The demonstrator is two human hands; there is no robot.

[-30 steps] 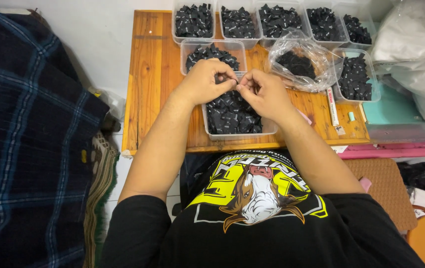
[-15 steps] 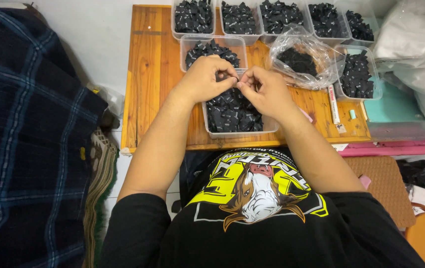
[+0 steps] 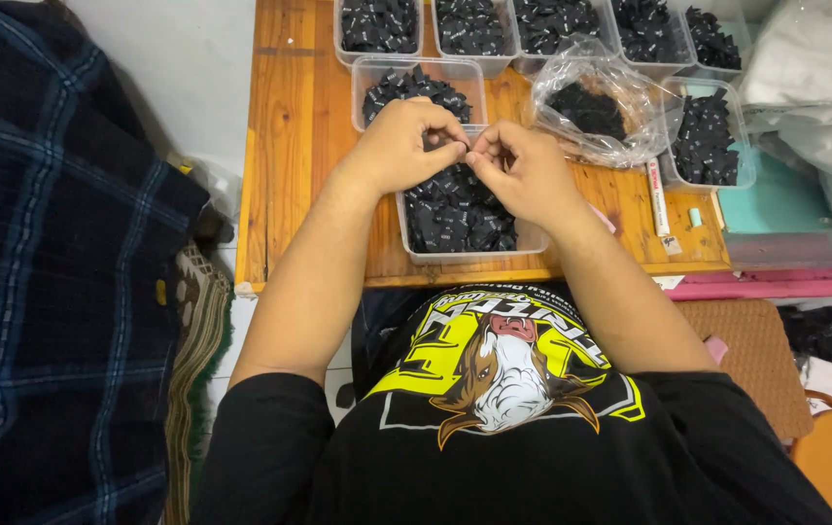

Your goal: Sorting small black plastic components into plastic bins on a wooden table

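wooden table [image 3: 290,146] | both hands' fingers pinch over tub of black labels [image 3: 460,209]

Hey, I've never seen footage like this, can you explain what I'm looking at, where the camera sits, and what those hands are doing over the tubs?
No machine here: a person works with bare hands. The one camera sits on their head and looks down, so you see their arms and black printed shirt from above. On the wooden table stand clear plastic tubs filled with small black pieces, perhaps fabric labels; one clear plastic bag holds more. The left hand and right hand meet above the nearest tub, fingertips pinched together on something tiny that I cannot make out. A dark plaid cloth lies at the left.
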